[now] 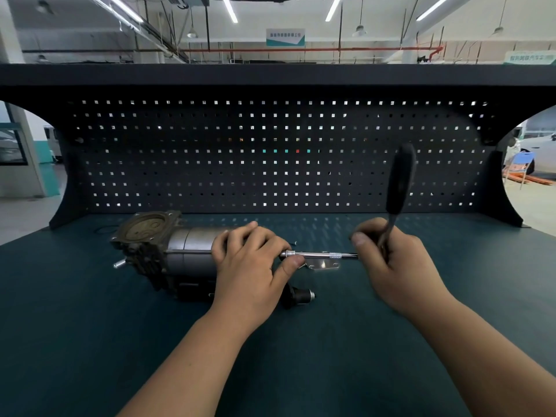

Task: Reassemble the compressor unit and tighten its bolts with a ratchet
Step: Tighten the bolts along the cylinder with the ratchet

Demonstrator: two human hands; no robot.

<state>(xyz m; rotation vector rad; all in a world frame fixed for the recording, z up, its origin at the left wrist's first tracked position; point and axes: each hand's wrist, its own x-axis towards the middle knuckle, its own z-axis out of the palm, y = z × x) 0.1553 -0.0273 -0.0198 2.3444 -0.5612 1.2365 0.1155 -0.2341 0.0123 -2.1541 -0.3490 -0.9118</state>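
The compressor unit (168, 251) lies on its side on the green mat, its round brass-coloured end plate facing up-left. My left hand (252, 263) rests over the right end of its grey cylinder, thumb touching the silver extension bar (319, 254). That bar runs level from the compressor's end to my right hand (394, 263). My right hand grips the ratchet head, and the black ratchet handle (401, 179) stands up, blurred. A small metal bracket (325, 265) lies under the bar.
The green bench mat (90, 326) ends at a dark pegboard back wall (270, 158) with a shelf above. A black cylindrical fitting (301, 296) sticks out near my left wrist. A thin black ring (105, 228) lies behind the compressor.
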